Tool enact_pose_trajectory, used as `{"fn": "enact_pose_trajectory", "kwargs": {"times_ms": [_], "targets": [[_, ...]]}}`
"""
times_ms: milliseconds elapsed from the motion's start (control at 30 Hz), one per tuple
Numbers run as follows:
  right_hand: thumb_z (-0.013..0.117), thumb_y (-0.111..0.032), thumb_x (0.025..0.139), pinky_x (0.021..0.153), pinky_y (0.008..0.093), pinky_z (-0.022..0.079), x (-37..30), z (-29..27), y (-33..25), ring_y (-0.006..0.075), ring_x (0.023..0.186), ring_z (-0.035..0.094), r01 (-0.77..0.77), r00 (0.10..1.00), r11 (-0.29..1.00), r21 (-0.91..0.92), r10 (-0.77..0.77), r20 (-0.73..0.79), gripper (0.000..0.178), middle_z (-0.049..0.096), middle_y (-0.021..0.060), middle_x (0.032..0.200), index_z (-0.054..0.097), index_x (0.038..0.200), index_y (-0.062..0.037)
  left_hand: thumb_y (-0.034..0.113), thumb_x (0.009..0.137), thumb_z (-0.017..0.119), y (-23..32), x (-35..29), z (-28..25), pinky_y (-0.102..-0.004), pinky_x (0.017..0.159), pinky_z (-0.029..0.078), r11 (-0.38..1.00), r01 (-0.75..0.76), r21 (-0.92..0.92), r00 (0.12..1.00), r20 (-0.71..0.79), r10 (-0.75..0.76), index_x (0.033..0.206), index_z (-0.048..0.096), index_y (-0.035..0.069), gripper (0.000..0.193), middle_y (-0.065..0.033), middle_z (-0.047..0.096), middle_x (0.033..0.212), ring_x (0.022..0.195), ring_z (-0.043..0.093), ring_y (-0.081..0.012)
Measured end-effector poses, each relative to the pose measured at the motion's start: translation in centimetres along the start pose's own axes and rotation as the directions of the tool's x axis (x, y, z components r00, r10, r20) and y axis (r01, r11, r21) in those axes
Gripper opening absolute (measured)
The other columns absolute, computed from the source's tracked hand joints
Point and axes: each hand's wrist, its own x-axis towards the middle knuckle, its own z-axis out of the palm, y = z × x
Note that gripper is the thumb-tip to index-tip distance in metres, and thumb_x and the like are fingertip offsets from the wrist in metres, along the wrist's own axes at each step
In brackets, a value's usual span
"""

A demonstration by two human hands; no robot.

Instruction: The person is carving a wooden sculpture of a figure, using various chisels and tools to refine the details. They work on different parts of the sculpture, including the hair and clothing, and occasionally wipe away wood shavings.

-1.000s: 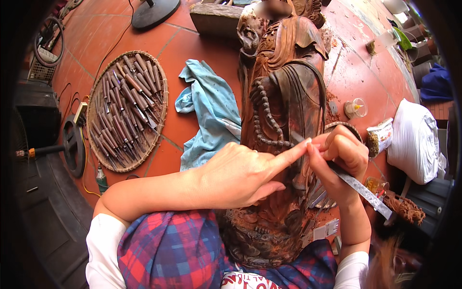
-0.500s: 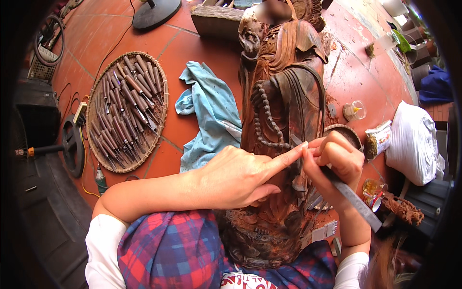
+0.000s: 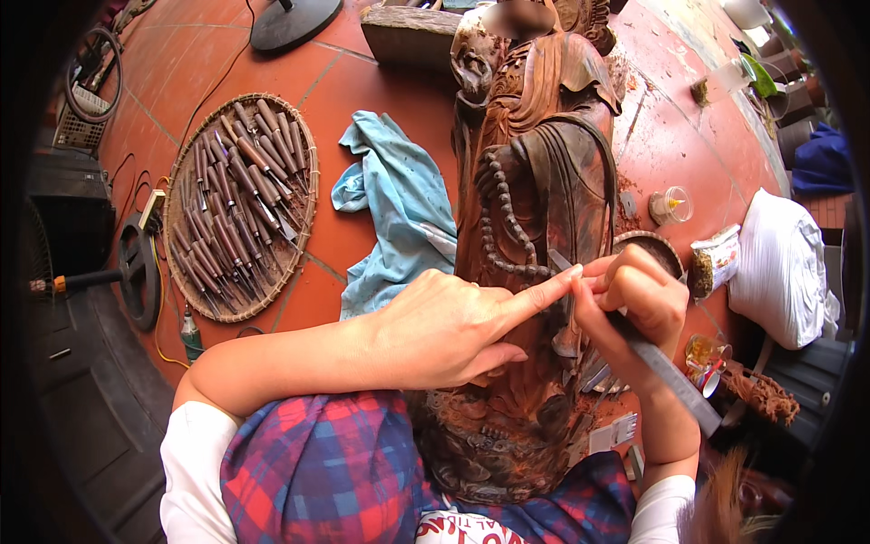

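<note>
A dark, carved wooden statue [image 3: 535,195] of a robed figure with a string of beads lies in front of me, its base by my lap. My right hand [image 3: 630,295] is closed in a pinch around a flat metal file [image 3: 675,385], whose thin tip lies against the robe below the beads. My left hand [image 3: 444,331] reaches across the statue from the left. Its index finger is stretched out to the file's tip, touching my right fingertips; its thumb stands apart below. The other left fingers are partly hidden.
Left, a round woven tray [image 3: 310,195] holds many wooden-handled chisels. A light blue cloth [image 3: 399,208] lies between tray and statue. To the right are a small glass jar [image 3: 669,207], a white sack [image 3: 775,267] and a glass [image 3: 702,355]. A wooden block [image 3: 412,36] lies at the back.
The view has shifted very slightly. Both hands and the file keep nearly the same place on the statue.
</note>
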Motion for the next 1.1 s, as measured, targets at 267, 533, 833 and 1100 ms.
{"fn": "enact_pose_trajectory", "kwargs": {"times_ms": [267,533,833,1100], "targets": [[0.075,0.007,0.076,0.059,0.0253,0.050,-0.2,-0.6,0.7,0.0177,0.067,0.067,-0.056,0.998,0.995,0.082,0.057,-0.011,0.025,0.062,0.0106,0.070,0.052,0.067,-0.0004,0.024,0.085,0.069,0.0,0.0,0.1,-0.0419,0.054,0.052,0.999,0.000,0.041,1.000,-0.009,0.001,0.154,0.022,0.010,0.085,-0.0125,0.066,0.086,0.069,0.066,-0.0326],[0.076,0.006,0.077,0.071,0.0263,0.053,-0.3,-0.3,2.9,0.0181,0.077,0.069,-0.069,0.992,0.981,0.183,0.087,-0.089,0.013,0.071,0.0108,0.085,0.069,0.088,0.0034,0.023,0.088,0.068,-0.4,-0.9,0.8,-0.0366,0.053,0.049,0.982,-0.180,-0.064,0.984,-0.018,0.180,0.143,0.047,0.010,0.060,-0.0046,0.063,0.075,0.063,0.064,-0.0243],[0.074,0.009,0.077,0.070,0.0250,0.054,-1.1,0.3,3.1,0.0134,0.076,0.069,-0.041,0.996,0.986,0.161,0.054,-0.076,0.011,0.072,0.0098,0.082,0.068,0.085,0.0033,0.021,0.092,0.063,-0.9,-1.0,1.6,-0.0384,0.055,0.049,0.969,-0.208,-0.132,0.971,0.092,0.221,0.132,0.055,0.009,0.043,-0.0074,0.061,0.075,0.068,0.064,-0.0268],[0.074,0.006,0.080,0.067,0.0219,0.052,-0.5,0.5,2.1,0.0085,0.073,0.067,-0.121,0.981,0.989,0.080,0.131,-0.142,0.007,0.072,0.0078,0.079,0.067,0.083,0.0041,0.022,0.091,0.063,-0.8,-0.9,1.5,-0.0386,0.056,0.049,0.975,-0.193,-0.110,0.971,0.121,0.205,0.130,0.057,0.009,0.041,-0.0075,0.062,0.076,0.068,0.065,-0.0267]]}}
